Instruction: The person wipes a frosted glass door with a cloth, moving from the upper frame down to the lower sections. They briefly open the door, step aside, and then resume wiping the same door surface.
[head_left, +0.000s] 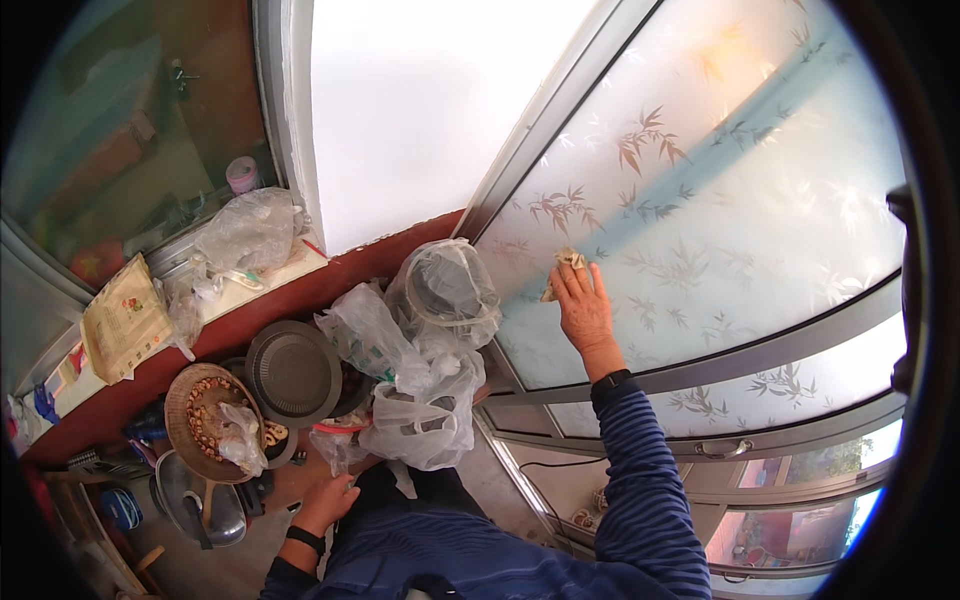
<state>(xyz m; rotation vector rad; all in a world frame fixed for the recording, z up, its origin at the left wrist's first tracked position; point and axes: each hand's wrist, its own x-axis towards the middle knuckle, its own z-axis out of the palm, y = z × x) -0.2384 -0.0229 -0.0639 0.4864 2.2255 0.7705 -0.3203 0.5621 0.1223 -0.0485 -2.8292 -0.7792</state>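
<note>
My right hand (585, 315) presses a crumpled beige cloth (570, 259) flat on a frosted glass pane (720, 247) printed with bamboo leaves. The pane sits in a grey metal frame (787, 334). Low on the left, beside my dark trousers, is my left hand (328, 501) with its fingers partly curled; whether anything is in it cannot be told. Just above that hand hangs a clear plastic bag (337, 450), next to a translucent white plastic bag (420, 427).
A woven basket (180, 382) of nut-like pieces and a dark round ridged pan (294, 373) crowd the left. Behind them a window sill (289, 270) bears plastic bags and a printed paper bag (126, 319). A glass lid (225, 517) lies lower down. A black cable (551, 463) hangs at right.
</note>
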